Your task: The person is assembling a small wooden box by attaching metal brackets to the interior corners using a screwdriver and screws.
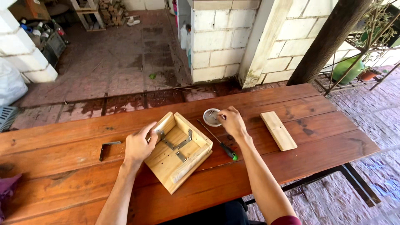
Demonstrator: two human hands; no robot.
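The table is reddish-brown wood planks, stained and a bit glossy, with dark knots and worn patches. The box under the left hand is pale raw wood, unfinished and matt, grain showing, with dull grey metal brackets inside it. One more bracket of the same dark metal lies loose on the table. The small board is the same light bare wood. The screwdriver has a thin metal shaft and a shiny black and green plastic handle. The little dish at the right hand looks like smooth white plastic. Behind, the block wall is rough and painted white.
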